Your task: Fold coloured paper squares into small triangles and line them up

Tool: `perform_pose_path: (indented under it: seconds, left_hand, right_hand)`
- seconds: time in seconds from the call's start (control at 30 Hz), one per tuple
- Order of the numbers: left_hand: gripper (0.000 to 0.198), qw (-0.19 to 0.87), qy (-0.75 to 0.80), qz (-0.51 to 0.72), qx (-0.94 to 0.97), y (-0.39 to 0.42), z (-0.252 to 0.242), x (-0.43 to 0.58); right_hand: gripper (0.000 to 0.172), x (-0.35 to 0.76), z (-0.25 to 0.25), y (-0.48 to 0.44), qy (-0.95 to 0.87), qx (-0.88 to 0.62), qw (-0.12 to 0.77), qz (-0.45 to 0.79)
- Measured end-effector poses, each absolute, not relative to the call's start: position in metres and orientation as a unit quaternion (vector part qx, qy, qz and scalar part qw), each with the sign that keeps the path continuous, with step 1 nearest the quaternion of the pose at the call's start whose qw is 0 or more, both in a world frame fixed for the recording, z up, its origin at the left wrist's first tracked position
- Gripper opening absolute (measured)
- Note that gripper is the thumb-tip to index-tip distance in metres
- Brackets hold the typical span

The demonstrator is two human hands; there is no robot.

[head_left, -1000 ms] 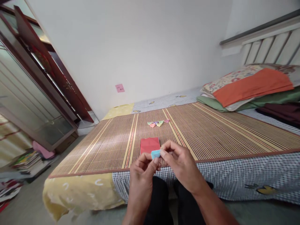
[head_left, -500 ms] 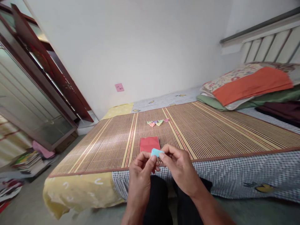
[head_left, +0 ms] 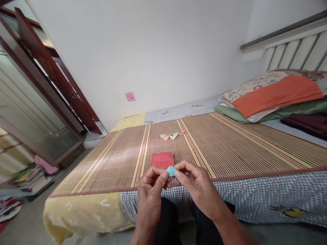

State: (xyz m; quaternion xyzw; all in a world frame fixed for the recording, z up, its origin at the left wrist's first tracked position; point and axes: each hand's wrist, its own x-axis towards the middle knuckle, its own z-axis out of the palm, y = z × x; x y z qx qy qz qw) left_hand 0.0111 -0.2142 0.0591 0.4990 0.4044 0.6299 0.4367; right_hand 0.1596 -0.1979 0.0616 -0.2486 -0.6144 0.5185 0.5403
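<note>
A small piece of light blue folded paper [head_left: 171, 170] is held up between my two hands, its top coming to a point. My left hand [head_left: 151, 187] pinches its left corner between thumb and forefinger. On the other side my right hand [head_left: 196, 183] grips the right corner the same way. Just beyond the fingers a red paper sheet [head_left: 162, 160] lies flat, its near edge partly covered by the hands. Farther back sits a cluster of several small folded paper pieces [head_left: 172, 135] in pink, green, purple and yellow.
A striped bamboo mat [head_left: 107, 160] covers the bed, over a checked and yellow sheet [head_left: 89, 211]. Pillows [head_left: 278, 95] and dark folded cloth [head_left: 309, 124] lie at the right. A white wall [head_left: 163, 51] rises behind. Books [head_left: 29, 177] stand low at the left.
The blue paper has gone from a flat strip-like shape to a pointed one between my fingers. Both hands have spread slightly apart; the view has shifted a little.
</note>
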Motion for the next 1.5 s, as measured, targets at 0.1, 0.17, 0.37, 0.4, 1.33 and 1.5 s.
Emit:
perform_pose_path:
  seconds: [0.1, 0.17, 0.37, 0.4, 1.33, 1.5]
  left_hand:
    - [0.019, 0.448, 0.41, 0.62, 0.497, -0.199, 0.061, 0.012]
    - [0.017, 0.462, 0.409, 0.616, 0.49, -0.184, 0.063, 0.015]
    - [0.021, 0.434, 0.394, 0.628, 0.512, -0.118, 0.067, 0.019]
    - [0.02, 0.432, 0.392, 0.629, 0.513, -0.106, 0.066, 0.018]
    - [0.009, 0.429, 0.384, 0.699, 0.425, -0.009, 0.017, -0.016]
    - [0.005, 0.47, 0.372, 0.652, 0.464, -0.014, 0.021, -0.021]
  right_hand:
    - [0.02, 0.158, 0.059, -0.183, -0.61, -0.273, 0.554, 0.496]
    - [0.021, 0.157, 0.058, -0.169, -0.603, -0.289, 0.575, 0.472]
    - [0.02, 0.156, 0.062, -0.104, -0.622, -0.303, 0.574, 0.437]
    - [0.02, 0.156, 0.062, -0.091, -0.634, -0.302, 0.565, 0.433]
    - [0.022, 0.127, 0.024, 0.008, -0.696, -0.36, 0.52, 0.339]
    - [0.021, 0.133, 0.025, 0.007, -0.705, -0.351, 0.508, 0.348]
